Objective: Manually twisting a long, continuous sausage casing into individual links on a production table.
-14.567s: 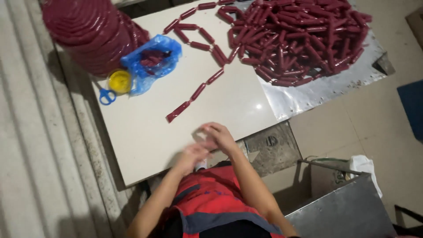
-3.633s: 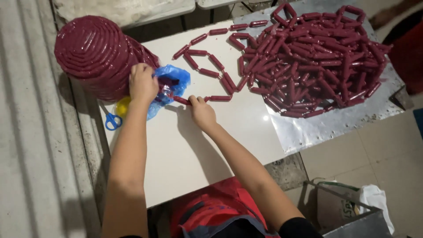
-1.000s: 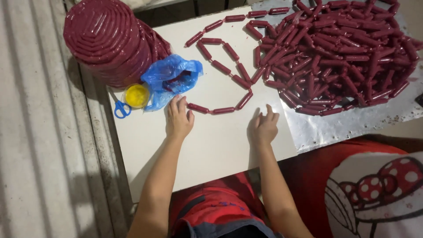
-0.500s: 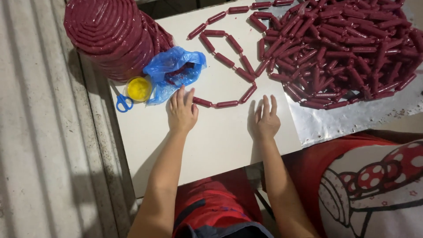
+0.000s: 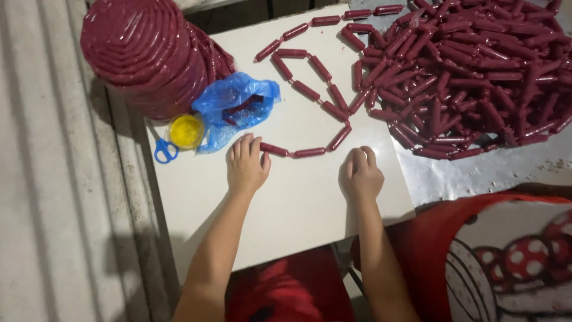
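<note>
A chain of dark red sausage links [image 5: 310, 89] runs across the white table [image 5: 298, 203] from the big pile of links [image 5: 471, 65] at the right. The chain's loose end [image 5: 275, 149] lies by my left hand [image 5: 245, 167], which rests flat on the table with fingers apart, fingertips beside that end. My right hand [image 5: 359, 175] rests on the table just below the chain's bend, fingers curled, nothing visibly in it.
A tall coiled stack of red sausage [image 5: 143, 50] stands at the back left. Beside it lie a blue plastic bag [image 5: 235, 107], a yellow round lid [image 5: 186, 131] and blue scissors [image 5: 164, 152]. A red patterned cloth [image 5: 506, 256] is at the lower right.
Over the last second both hands stayed on the table; my right hand's fingers curled in from flat. Earlier, my hands were at the blue bag.
</note>
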